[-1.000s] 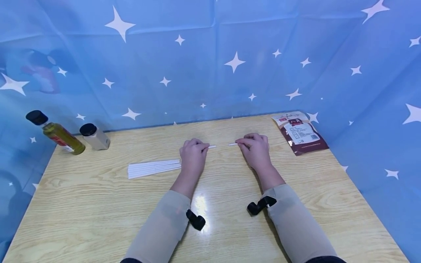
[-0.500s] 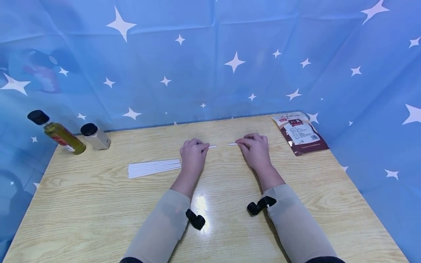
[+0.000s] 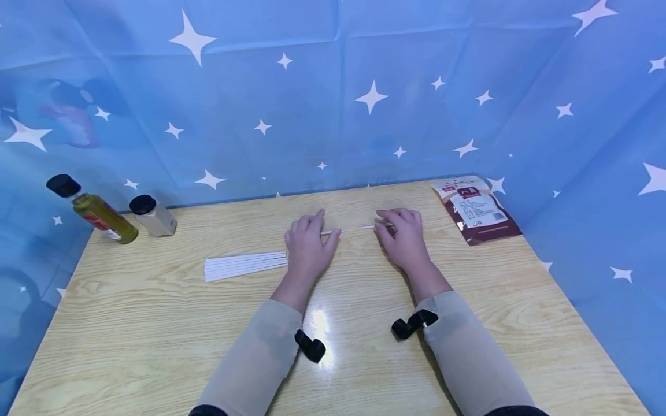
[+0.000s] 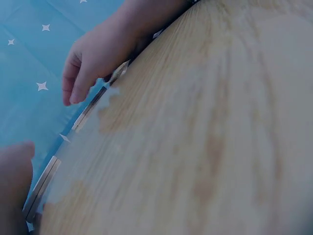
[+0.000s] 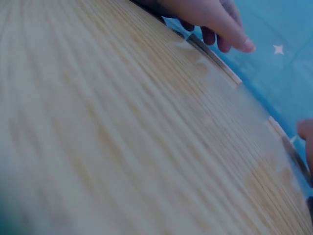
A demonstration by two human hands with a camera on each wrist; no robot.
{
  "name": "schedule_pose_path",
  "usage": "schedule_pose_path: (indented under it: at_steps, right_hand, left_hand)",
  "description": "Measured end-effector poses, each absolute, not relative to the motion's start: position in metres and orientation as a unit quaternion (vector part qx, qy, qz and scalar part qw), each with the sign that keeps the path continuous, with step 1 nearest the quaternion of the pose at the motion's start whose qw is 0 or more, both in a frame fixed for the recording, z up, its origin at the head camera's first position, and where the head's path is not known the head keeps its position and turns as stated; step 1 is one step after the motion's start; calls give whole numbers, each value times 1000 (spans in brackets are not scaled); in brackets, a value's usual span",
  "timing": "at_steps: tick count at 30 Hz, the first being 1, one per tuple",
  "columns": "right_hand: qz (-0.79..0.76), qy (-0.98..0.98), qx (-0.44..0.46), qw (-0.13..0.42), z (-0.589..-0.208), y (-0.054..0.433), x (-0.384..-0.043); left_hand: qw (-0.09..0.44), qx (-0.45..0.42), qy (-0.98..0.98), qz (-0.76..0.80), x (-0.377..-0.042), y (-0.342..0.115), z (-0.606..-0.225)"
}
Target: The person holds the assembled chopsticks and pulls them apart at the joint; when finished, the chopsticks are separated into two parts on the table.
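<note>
Two short, thin white sticks lie on the wooden table, their near ends pointing at each other across a gap. The left stick [image 3: 325, 233] is partly hidden by my left hand [image 3: 306, 242], whose thumb and forefinger are spread apart beside it. My right hand [image 3: 406, 236] hovers over the outer end of the right stick [image 3: 368, 227], thumb and forefinger apart. In the left wrist view the fingers of my right hand [image 4: 95, 58] hang loosely above that stick [image 4: 89, 110]. The right wrist view has my left hand [image 5: 222, 22] above the left stick [image 5: 215, 58].
Left of my left hand lies a fan of several white strips [image 3: 244, 266]. A bottle of greenish oil [image 3: 104, 216] and a black-capped seasoning jar [image 3: 153, 215] stand at the back left. A maroon food pouch [image 3: 476, 209] lies back right. Behind hangs a starry blue cloth [image 3: 312, 104].
Both hands have let go of the sticks they pinched. The left thumb and forefinger have spread wide; the right fingers have parted and lifted slightly. The sticks stay in place.
</note>
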State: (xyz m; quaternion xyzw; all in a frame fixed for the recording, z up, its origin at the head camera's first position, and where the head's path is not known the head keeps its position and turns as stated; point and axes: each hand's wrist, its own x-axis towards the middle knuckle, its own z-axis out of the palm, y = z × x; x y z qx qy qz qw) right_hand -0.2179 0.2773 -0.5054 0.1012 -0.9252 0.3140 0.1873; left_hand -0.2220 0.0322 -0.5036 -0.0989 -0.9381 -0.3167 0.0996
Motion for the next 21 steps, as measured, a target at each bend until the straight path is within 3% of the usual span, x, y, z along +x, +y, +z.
schedule_pose_path:
  at_steps: [8, 14, 21]
  right_hand:
    - [286, -906, 166, 265, -503, 271, -216]
    - [270, -907, 166, 278, -500, 263, -214]
    - [277, -899, 159, 300, -501, 253, -216]
  left_hand:
    - [148, -138, -920, -336, -219, 34, -503]
    - [191, -177, -909, -326, -214, 30, -505]
    - [197, -190, -911, -309, -210, 19, -503]
